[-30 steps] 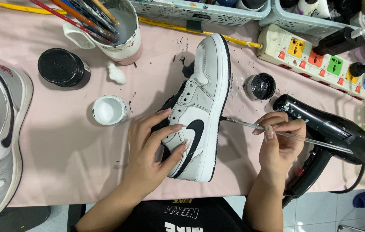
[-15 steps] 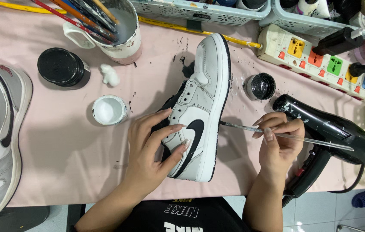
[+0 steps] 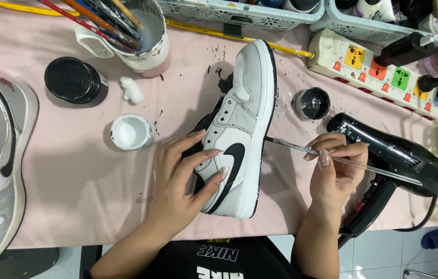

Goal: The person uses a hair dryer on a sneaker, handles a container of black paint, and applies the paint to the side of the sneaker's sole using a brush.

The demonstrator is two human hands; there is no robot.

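Hairdryer [image 3: 394, 155], paint pot [image 3: 312, 103] — beside sneaker [image 3: 242, 129]

Pink-covered table [image 3: 74, 196], pale tiled floor [image 3: 384, 253] below, grey baskets [image 3: 239, 13] along far edge
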